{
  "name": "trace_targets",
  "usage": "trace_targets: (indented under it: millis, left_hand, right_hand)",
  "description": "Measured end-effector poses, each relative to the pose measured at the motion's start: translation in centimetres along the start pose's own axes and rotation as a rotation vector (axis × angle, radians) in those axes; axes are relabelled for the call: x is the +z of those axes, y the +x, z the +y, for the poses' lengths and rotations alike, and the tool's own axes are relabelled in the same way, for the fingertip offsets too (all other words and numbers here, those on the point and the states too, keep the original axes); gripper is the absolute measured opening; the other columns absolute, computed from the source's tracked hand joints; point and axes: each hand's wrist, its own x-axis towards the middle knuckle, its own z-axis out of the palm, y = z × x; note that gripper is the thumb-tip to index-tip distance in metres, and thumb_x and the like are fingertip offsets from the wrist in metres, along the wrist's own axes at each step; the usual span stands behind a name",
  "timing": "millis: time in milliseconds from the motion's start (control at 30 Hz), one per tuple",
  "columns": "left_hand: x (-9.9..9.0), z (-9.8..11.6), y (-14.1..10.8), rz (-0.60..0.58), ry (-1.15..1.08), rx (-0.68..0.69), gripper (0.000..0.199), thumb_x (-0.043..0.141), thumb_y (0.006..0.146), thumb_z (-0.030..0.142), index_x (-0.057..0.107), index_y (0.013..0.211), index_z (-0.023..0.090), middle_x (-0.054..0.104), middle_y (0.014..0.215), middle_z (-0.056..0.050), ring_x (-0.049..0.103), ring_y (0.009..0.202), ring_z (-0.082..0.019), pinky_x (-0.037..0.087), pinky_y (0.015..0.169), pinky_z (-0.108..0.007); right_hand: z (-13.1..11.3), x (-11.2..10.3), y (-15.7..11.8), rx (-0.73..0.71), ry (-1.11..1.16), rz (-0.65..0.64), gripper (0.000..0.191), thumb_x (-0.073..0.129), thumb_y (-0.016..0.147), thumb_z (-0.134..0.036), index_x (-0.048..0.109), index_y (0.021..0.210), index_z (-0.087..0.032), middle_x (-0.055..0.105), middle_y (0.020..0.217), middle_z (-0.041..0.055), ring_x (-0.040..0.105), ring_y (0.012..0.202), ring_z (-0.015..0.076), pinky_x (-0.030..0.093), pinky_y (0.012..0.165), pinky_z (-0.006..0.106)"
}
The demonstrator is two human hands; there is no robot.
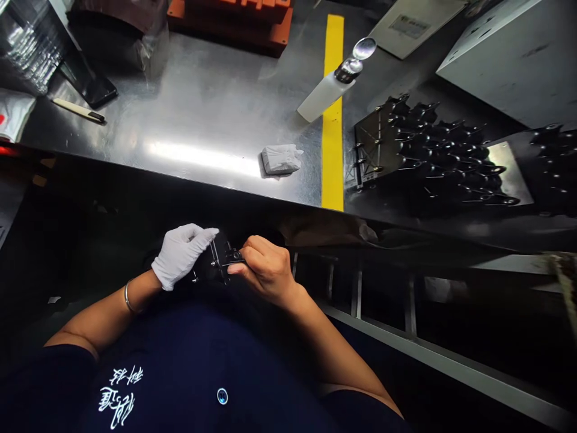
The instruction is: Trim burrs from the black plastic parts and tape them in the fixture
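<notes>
In front of my body, below the table edge, I hold a small black part with thin metal pins (219, 263) between both hands. My left hand (183, 252), in a white glove, is closed on its left side, fingertips at the top of a pin. Bare, my right hand (265, 267) pinches the part's right side between thumb and curled fingers. The part's lower portion fades into the dark clothing behind it. A folded white cloth pad (282, 159) lies on the table above my hands.
The metal table (202, 114) carries a yellow tape strip (332, 144), a white bottle with its lid flipped up (325, 90), and several rows of black parts (446, 150) at right. An orange block (234, 24) and a cream-handled tool (77, 110) lie farther back. A metal frame (406, 340) stands below right.
</notes>
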Motion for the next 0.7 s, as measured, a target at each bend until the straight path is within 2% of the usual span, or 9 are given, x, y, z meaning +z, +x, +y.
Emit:
trace_targets:
  millis: [67, 167, 200, 267, 333, 400, 500, 700]
  left_hand:
    - [0.0, 0.1, 0.1, -0.019, 0.009, -0.011, 0.041, 0.063, 0.072, 0.052, 0.057, 0.055, 0.016, 0.049, 0.054, 0.003, 0.042, 0.054, -0.009, 0.036, 0.05, -0.022]
    - [-0.2, 0.3, 0.4, -0.037, 0.016, -0.057, 0.045, 0.062, 0.072, 0.057, 0.055, 0.055, 0.017, 0.049, 0.055, 0.002, 0.042, 0.054, -0.01, 0.037, 0.051, -0.022]
    - [-0.3, 0.4, 0.6, -0.036, 0.018, -0.083, 0.046, 0.06, 0.074, 0.059, 0.054, 0.055, 0.017, 0.049, 0.055, 0.002, 0.042, 0.055, -0.01, 0.037, 0.051, -0.022]
    - [-0.5, 0.7, 1.0, -0.056, 0.02, -0.14, 0.05, 0.054, 0.078, 0.062, 0.054, 0.056, 0.017, 0.051, 0.057, 0.001, 0.044, 0.056, -0.011, 0.039, 0.052, -0.023]
    - [-0.7, 1.0, 1.4, -0.106, 0.01, -0.182, 0.052, 0.05, 0.079, 0.065, 0.057, 0.06, 0.017, 0.055, 0.06, -0.001, 0.048, 0.058, -0.012, 0.041, 0.054, -0.024]
    - [-0.7, 1.2, 1.6, -0.143, 0.003, -0.209, 0.053, 0.049, 0.079, 0.067, 0.058, 0.062, 0.017, 0.057, 0.063, -0.002, 0.049, 0.06, -0.013, 0.042, 0.056, -0.025]
    - [-0.7, 1.2, 1.6, -0.142, 0.018, -0.227, 0.053, 0.05, 0.078, 0.067, 0.057, 0.061, 0.017, 0.057, 0.064, -0.002, 0.048, 0.061, -0.013, 0.042, 0.058, -0.024]
    - [-0.6, 0.7, 1.5, -0.131, 0.052, -0.219, 0.054, 0.048, 0.079, 0.067, 0.057, 0.061, 0.017, 0.057, 0.065, -0.002, 0.048, 0.064, -0.013, 0.042, 0.059, -0.024]
  right_hand:
    - [0.1, -0.2, 0.1, -0.001, 0.15, -0.097, 0.048, 0.04, 0.097, -0.045, 0.04, 0.056, -0.019, 0.039, 0.054, -0.0026, 0.035, 0.049, 0.0086, 0.025, 0.048, 0.025]
    - [0.2, -0.6, 0.0, -0.037, 0.492, -0.311, 0.046, 0.037, 0.099, -0.041, 0.039, 0.058, -0.019, 0.038, 0.052, -0.0048, 0.036, 0.045, 0.0063, 0.029, 0.046, 0.021]
    - [0.3, -0.7, -0.1, -0.02, 0.555, -0.321, 0.045, 0.034, 0.1, -0.039, 0.042, 0.06, -0.019, 0.041, 0.053, -0.0043, 0.038, 0.046, 0.0063, 0.031, 0.047, 0.02]
    - [0.4, -0.5, -0.2, 0.077, 0.518, -0.186, 0.04, 0.031, 0.1, -0.032, 0.049, 0.068, -0.018, 0.048, 0.058, -0.0017, 0.045, 0.051, 0.0077, 0.037, 0.05, 0.02]
    - [0.4, -0.1, -0.3, 0.151, 0.328, 0.023, 0.03, 0.036, 0.098, -0.023, 0.055, 0.076, -0.017, 0.053, 0.062, 0.0007, 0.049, 0.055, 0.0097, 0.039, 0.054, 0.022]
    - [0.4, 0.5, -0.3, 0.14, 0.125, 0.152, 0.021, 0.045, 0.094, -0.017, 0.059, 0.078, -0.016, 0.055, 0.061, 0.0008, 0.049, 0.054, 0.0104, 0.038, 0.054, 0.024]
    - [0.3, 1.1, -0.1, 0.088, -0.043, 0.209, 0.018, 0.05, 0.091, -0.015, 0.061, 0.077, -0.015, 0.056, 0.059, 0.0006, 0.047, 0.052, 0.0103, 0.037, 0.053, 0.024]
    - [0.1, 1.5, -0.2, 0.113, -0.126, 0.197, 0.021, 0.051, 0.091, -0.018, 0.061, 0.073, -0.016, 0.056, 0.057, 0.0004, 0.048, 0.052, 0.0099, 0.037, 0.053, 0.024]
